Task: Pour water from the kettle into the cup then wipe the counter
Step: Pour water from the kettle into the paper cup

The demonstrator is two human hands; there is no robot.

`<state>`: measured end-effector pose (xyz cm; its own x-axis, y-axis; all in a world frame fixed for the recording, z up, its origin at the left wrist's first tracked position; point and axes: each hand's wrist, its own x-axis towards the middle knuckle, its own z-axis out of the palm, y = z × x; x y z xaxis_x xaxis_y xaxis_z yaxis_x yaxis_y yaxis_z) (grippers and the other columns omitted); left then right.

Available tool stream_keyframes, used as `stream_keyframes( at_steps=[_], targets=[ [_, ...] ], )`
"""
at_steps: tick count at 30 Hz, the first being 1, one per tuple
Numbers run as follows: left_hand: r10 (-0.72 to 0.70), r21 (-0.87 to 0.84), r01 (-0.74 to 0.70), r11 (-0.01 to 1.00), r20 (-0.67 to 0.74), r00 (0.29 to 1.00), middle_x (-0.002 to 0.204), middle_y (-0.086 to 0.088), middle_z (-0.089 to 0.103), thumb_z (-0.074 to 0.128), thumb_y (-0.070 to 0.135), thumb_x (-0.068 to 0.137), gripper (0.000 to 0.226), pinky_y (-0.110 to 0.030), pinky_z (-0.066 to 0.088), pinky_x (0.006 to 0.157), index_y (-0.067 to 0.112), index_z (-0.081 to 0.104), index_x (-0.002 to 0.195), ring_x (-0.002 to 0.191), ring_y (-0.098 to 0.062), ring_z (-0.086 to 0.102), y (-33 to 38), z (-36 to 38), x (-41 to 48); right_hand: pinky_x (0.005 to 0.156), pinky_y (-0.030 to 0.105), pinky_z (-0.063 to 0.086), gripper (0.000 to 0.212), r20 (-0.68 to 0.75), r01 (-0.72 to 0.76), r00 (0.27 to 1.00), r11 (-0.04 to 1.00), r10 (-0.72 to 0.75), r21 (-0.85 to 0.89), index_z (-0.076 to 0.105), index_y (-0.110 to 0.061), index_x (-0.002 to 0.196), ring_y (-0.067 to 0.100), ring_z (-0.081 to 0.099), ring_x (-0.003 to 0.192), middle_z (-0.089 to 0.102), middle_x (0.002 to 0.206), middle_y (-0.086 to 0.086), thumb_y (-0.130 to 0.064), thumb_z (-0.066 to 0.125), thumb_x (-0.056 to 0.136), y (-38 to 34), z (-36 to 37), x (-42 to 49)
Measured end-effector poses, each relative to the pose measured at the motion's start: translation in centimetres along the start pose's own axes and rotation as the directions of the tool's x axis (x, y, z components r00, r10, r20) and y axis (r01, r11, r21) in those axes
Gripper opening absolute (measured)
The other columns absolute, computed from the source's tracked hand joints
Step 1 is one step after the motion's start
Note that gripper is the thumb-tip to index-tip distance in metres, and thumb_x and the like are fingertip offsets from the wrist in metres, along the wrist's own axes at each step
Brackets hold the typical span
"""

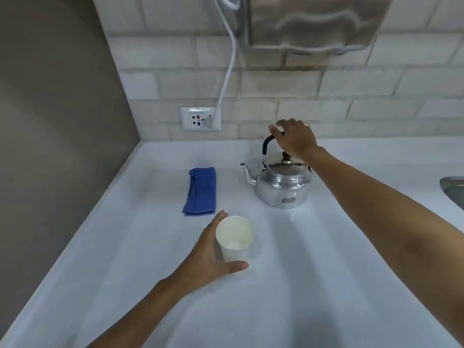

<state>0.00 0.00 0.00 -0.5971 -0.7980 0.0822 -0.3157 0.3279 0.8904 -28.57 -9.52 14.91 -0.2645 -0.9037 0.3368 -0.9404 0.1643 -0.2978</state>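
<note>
A shiny metal kettle [282, 187] stands upright on the white counter [326, 285], spout pointing left, lid on. My right hand [295, 139] is over its black handle, fingers curling around the top of it. A white paper cup [234, 238] stands upright nearer to me; it looks empty. My left hand [213, 257] wraps around the cup's left side and base, thumb in front. A folded blue cloth [200, 191] lies flat to the left of the kettle, untouched.
A wall socket [200, 119] with a grey cable plugged in sits on the tiled back wall. A steel sink edge [454, 189] shows at the far right. A grey side wall bounds the counter on the left.
</note>
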Motion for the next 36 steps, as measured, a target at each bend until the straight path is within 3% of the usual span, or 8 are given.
stream_keyframes(
  at_steps=[2,4,5,11,17,22,30,36],
  targets=[
    [-0.038,-0.088,0.037,0.995,-0.016,0.999,0.136,0.035,0.031,0.083,0.055,0.049,0.107,0.003,0.029,0.092,0.056,0.015,0.132,0.124,0.015,0.029,0.4,0.6,0.4,0.091,0.047,0.041,0.056,0.013,-0.028,1.0,1.0,0.028,-0.01,0.061,-0.003,0.092,0.038,0.054,0.104,0.064,0.102,0.022,-0.047,0.026,0.096,0.3,-0.2,0.3],
    [-0.056,-0.105,0.051,0.993,-0.041,0.998,0.129,0.036,0.038,0.084,0.052,0.049,0.099,0.005,0.031,0.088,0.055,0.023,0.127,0.119,0.014,0.036,0.3,1.3,0.6,0.082,0.045,0.042,0.059,-0.004,-0.028,1.0,0.999,0.028,-0.029,0.048,-0.006,0.058,0.037,0.057,0.089,0.059,0.076,0.019,-0.046,0.026,0.096,0.5,-0.2,0.6],
    [-0.057,-0.11,0.05,0.993,-0.059,0.997,0.124,0.037,0.042,0.084,0.05,0.05,0.093,0.004,0.033,0.087,0.057,0.027,0.123,0.116,0.013,0.039,0.4,1.5,0.7,0.079,0.044,0.041,0.059,-0.014,-0.015,1.0,0.999,0.014,-0.036,0.042,-0.007,0.053,0.037,0.056,0.085,0.055,0.07,0.017,-0.045,0.028,0.096,0.7,0.0,0.9],
    [-0.101,-0.115,0.087,0.99,-0.127,0.987,0.116,0.025,0.049,0.085,0.031,0.057,0.076,0.004,0.036,0.08,0.052,0.034,0.109,0.106,0.014,0.045,0.3,2.1,1.6,0.066,0.034,0.034,0.052,0.021,-0.094,0.995,0.993,0.093,0.066,0.036,-0.012,0.052,0.03,0.049,0.072,0.05,0.064,0.011,-0.044,0.037,0.094,1.0,1.0,1.7],
    [-0.127,-0.133,0.1,0.986,-0.207,0.97,0.117,0.013,0.05,0.085,0.025,0.059,0.079,0.004,0.038,0.076,0.042,0.031,0.115,0.107,-0.005,0.048,0.5,1.9,2.5,0.047,0.029,0.023,0.048,-0.044,-0.156,0.985,0.972,0.166,0.176,0.024,-0.014,0.043,0.025,0.032,0.05,0.025,0.044,0.003,-0.029,0.051,0.081,0.6,1.0,1.2],
    [-0.134,-0.13,0.105,0.986,-0.237,0.962,0.116,0.01,0.048,0.084,0.023,0.06,0.081,0.006,0.037,0.072,0.035,0.03,0.119,0.106,-0.008,0.047,0.4,2.0,2.7,0.045,0.027,0.019,0.045,-0.05,-0.142,0.986,0.959,0.159,0.246,0.023,-0.016,0.04,0.02,0.02,0.041,0.021,0.041,0.003,-0.023,0.054,0.072,0.1,0.9,0.3],
    [-0.168,-0.172,0.123,0.977,-0.274,0.947,0.105,0.022,0.047,0.084,0.023,0.061,0.079,0.007,0.037,0.067,0.036,0.031,0.117,0.099,-0.005,0.047,0.7,2.6,2.6,0.052,0.029,0.024,0.047,-0.116,0.042,0.993,0.949,-0.006,0.312,0.021,-0.016,0.04,0.014,0.017,0.044,0.019,0.041,0.0,-0.016,0.056,0.07,-0.6,-0.2,-1.8],
    [-0.186,-0.191,0.131,0.973,-0.304,0.934,0.103,0.019,0.046,0.083,0.019,0.062,0.077,0.009,0.034,0.063,0.035,0.03,0.115,0.095,-0.005,0.046,1.2,3.2,2.6,0.054,0.027,0.03,0.044,-0.163,0.21,0.972,0.945,-0.172,0.252,0.023,-0.016,0.039,0.014,0.02,0.042,0.024,0.038,0.001,-0.012,0.055,0.069,-2.3,-1.6,-3.2]
  ],
)
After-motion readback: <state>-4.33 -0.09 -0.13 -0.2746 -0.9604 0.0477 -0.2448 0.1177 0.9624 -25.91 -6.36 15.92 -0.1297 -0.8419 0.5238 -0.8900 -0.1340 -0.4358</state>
